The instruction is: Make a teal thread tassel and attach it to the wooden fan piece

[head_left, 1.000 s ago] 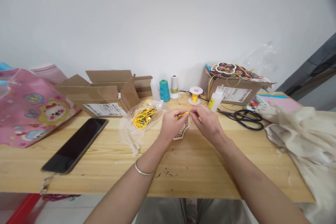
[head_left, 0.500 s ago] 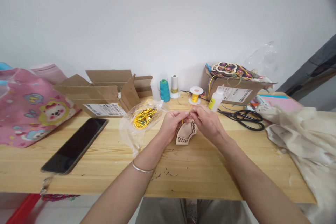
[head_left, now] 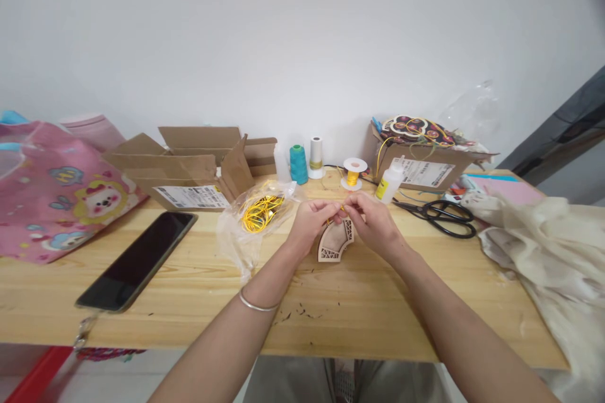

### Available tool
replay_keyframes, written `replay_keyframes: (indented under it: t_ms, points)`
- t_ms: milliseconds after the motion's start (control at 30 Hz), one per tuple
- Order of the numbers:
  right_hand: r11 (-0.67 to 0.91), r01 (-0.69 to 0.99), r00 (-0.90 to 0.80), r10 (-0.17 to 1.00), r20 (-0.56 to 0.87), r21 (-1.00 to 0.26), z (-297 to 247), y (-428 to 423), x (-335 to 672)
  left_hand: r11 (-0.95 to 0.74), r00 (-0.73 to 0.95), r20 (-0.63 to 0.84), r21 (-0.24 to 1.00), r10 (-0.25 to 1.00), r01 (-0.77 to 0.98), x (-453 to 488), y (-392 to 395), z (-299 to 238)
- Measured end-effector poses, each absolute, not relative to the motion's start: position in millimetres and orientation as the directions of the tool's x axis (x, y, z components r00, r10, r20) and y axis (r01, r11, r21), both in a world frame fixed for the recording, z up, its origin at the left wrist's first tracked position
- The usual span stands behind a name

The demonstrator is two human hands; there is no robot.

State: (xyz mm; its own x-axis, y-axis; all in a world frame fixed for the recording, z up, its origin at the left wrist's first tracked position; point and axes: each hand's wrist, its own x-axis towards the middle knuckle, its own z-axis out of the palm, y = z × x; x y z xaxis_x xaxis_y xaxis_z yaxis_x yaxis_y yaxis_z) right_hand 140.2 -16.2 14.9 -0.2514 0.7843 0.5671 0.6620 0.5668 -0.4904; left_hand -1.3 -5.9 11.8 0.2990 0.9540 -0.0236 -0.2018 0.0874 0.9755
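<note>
Centre frame, your left hand and right hand pinch limp yellow cord; the fretwork fan looks light and brittle, so hold its rim.

The wooden bench carries a phone, cardboard boxes, thread spools, scissors, cream cloth and a pink bag.

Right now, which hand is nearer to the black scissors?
Right. The right hand is just left of the black scissors; the left hand lies farther left, beyond it. Both pinch the yellow cord.
</note>
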Motion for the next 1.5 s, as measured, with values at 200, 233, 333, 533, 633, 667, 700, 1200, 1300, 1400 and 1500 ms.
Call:
replay_keyframes:
  t_ms: [200,233,333,533,633,667,700,1200,1300,1400,1500]
  points:
    - [0.561,0.674,-0.270,0.793,0.547,-0.481,16,-17,139,0.064,0.308,0.007,0.974,0.951,-0.219,-2,-3,8]
    - [0.559,0.676,-0.272,0.794,0.543,-0.480,16,-17,139,0.065,0.306,0.004,0.974,0.952,-0.215,-2,-3,9]
    - [0.556,0.679,-0.273,0.798,0.538,-0.479,13,-16,139,0.079,0.282,-0.019,0.977,0.959,-0.200,-1,-4,11]
    - [0.543,0.680,-0.258,0.807,0.532,-0.494,9,-14,139,0.090,0.240,-0.041,0.977,0.970,-0.196,1,-6,14]
    - [0.533,0.685,-0.251,0.813,0.526,-0.497,8,-13,139,0.096,0.195,-0.058,0.976,0.979,-0.197,3,-6,14]
    - [0.529,0.689,-0.249,0.815,0.524,-0.495,7,-13,139,0.100,0.180,-0.064,0.975,0.982,-0.196,3,-6,13]
    - [0.524,0.696,-0.247,0.817,0.521,-0.491,7,-12,139,0.100,0.166,-0.068,0.975,0.984,-0.197,3,-6,13]
    - [0.523,0.721,-0.259,0.812,0.523,-0.454,10,-12,141,0.143,0.202,-0.090,0.953,0.975,-0.266,-1,-5,13]
    - [0.537,0.714,-0.274,0.804,0.527,-0.449,11,-12,141,0.140,0.228,-0.078,0.952,0.971,-0.272,-2,-4,10]
    - [0.548,0.708,-0.280,0.797,0.534,-0.446,11,-12,140,0.146,0.239,-0.082,0.954,0.968,-0.261,-3,-2,7]
    - [0.551,0.711,-0.285,0.793,0.538,-0.436,10,-11,140,0.154,0.234,-0.095,0.957,0.968,-0.246,-3,-2,6]
